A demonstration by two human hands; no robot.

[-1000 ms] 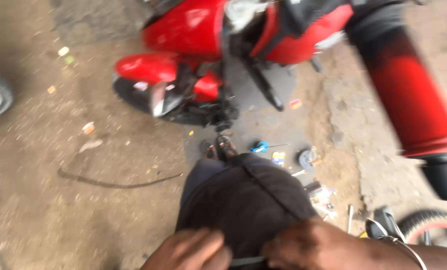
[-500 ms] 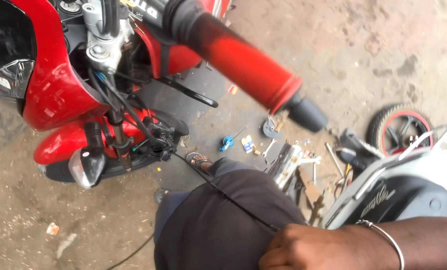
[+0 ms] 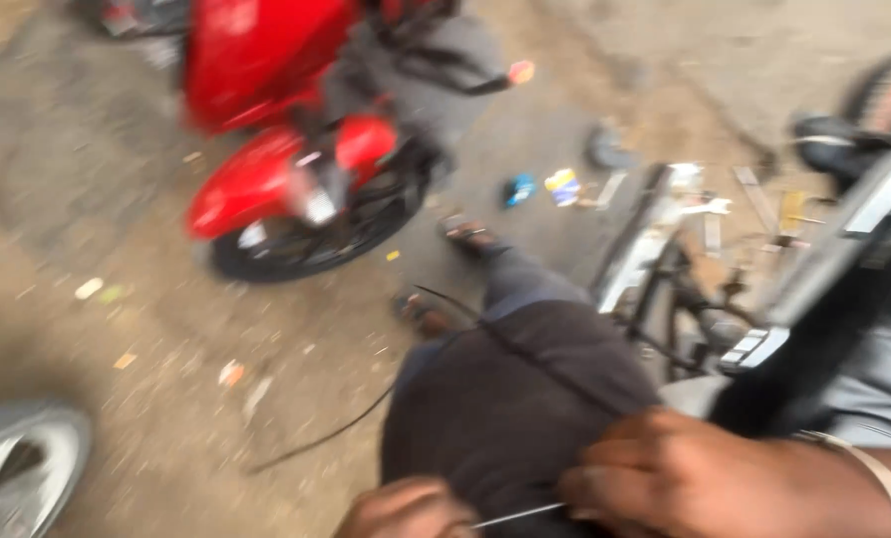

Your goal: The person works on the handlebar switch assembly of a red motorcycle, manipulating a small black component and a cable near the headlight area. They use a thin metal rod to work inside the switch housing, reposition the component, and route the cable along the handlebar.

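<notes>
Left hand (image 3: 406,510) back in view, gripping thin cable (image 3: 517,515).

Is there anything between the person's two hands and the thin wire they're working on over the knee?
Nothing visible. The right hand pinches one end of the thin wire and the left hand meets the other end, both resting on the dark trousers. The picture is blurred, so the exact finger contact is unclear.
</notes>
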